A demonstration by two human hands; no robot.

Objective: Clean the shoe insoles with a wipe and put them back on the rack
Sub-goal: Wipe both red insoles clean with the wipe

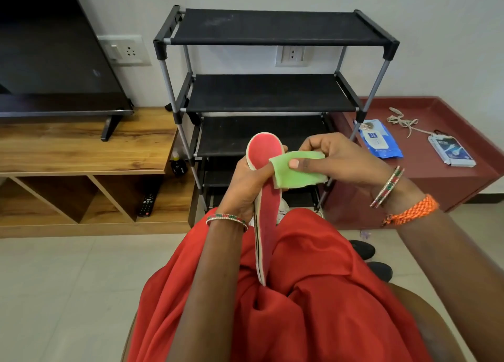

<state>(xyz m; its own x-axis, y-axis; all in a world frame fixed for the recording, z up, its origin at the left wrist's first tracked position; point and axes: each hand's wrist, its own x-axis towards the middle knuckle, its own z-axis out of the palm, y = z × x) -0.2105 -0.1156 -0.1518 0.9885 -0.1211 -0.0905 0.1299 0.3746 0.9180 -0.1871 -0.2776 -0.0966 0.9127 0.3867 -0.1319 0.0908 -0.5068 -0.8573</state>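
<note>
A red insole with a pale edge stands upright over my lap, its rounded end up. My left hand grips it round the middle, thumb across the front. Behind it a second insole shows only as a thin edge, held in the same hand. My right hand pinches a folded green wipe and holds it against the right side of the insole. The black shoe rack stands straight ahead against the wall, its upper shelves bare.
A blue wipes packet, a small box and a loose lace lie on the red-brown side table at the right. A wooden TV unit with a television is at the left. Dark shoes sit on the floor by my right knee.
</note>
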